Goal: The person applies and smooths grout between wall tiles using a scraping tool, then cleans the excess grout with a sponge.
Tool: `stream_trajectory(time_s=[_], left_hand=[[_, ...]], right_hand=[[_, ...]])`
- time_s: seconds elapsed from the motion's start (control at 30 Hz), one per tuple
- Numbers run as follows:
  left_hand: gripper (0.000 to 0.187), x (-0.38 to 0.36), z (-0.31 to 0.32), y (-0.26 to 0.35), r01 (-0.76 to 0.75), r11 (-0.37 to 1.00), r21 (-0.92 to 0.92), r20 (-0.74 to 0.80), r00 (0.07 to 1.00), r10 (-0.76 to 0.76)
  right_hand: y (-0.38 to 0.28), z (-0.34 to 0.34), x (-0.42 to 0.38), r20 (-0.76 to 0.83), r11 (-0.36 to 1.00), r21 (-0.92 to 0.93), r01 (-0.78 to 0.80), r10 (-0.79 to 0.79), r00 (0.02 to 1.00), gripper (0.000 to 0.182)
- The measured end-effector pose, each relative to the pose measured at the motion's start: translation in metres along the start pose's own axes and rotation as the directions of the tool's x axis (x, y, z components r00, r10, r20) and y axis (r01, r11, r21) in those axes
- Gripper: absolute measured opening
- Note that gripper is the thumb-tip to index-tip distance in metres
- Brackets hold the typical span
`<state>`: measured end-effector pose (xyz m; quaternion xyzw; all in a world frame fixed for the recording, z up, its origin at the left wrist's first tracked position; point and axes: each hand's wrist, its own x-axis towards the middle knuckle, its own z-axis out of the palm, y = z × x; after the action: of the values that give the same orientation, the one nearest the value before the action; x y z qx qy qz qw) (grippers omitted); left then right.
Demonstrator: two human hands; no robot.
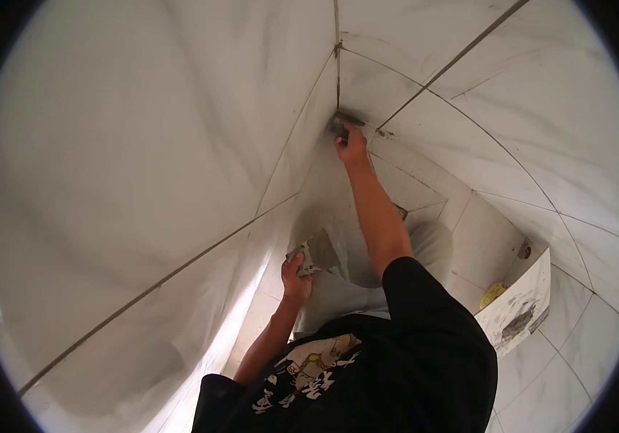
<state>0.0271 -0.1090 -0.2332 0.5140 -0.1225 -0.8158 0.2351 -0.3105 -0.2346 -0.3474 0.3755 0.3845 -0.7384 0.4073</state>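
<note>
Head camera, and the action is up in the corner: the right hand (351, 144) pinches a dark, flat tool (341, 125) between thumb and fingers, right at the lower end of the dark seam (337, 83) where the left wall (143, 144) meets the right wall (490, 137). Whether the tool's whole face bears on the tile, I cannot tell. Down below, well apart and close to the body, the left hand (296, 276) grips a broad scraper (327, 247) by its near end, and there's grey paste smeared on it.

Good form here, I'd judge, means the tool's edge set squarely into the corner, pressure light and even, one smooth pass along the line rather than several dabs. That scraper is best held level and near, so the paste neither slides off nor brushes the left wall.

Moving outward: a bent trouser leg (431, 244) rises beside the right forearm, which runs back to a black shirt (432, 325). Out past the elbow, a white board (534, 274) stands tilted, a dark grey patch (519, 322) toward its lower edge. Just beyond its upper-left edge sits something yellow (493, 294), too hidden to name.
</note>
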Motion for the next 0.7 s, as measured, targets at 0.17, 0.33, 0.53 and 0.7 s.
stream_trajectory(time_s=[0.17, 0.33, 0.53, 0.7], left_hand=[[0.030, -0.002, -0.007, 0.000, -0.099, 0.960, 0.263, 0.056, 0.995, 0.087], [0.031, -0.011, 0.012, 0.004, -0.051, 0.999, -0.003, 0.048, 0.998, 0.052], [0.031, -0.014, 0.015, 0.001, -0.142, 0.989, 0.042, 0.177, 0.975, 0.132], [0.031, -0.032, 0.013, 0.003, -0.218, 0.966, 0.141, 0.266, 0.948, 0.175]], right_hand=[[0.004, 0.001, 0.040, 0.043, 0.999, 0.030, -0.011, 0.010, 0.999, 0.019], [-0.018, 0.041, -0.023, 0.091, 1.000, 0.029, 0.008, -0.011, 0.996, 0.022], [-0.052, 0.089, -0.135, 0.373, 0.987, 0.143, -0.076, 0.018, 0.928, 0.020], [-0.093, 0.032, -0.248, 0.664, 0.971, -0.117, 0.209, -0.080, 0.743, 0.019]])
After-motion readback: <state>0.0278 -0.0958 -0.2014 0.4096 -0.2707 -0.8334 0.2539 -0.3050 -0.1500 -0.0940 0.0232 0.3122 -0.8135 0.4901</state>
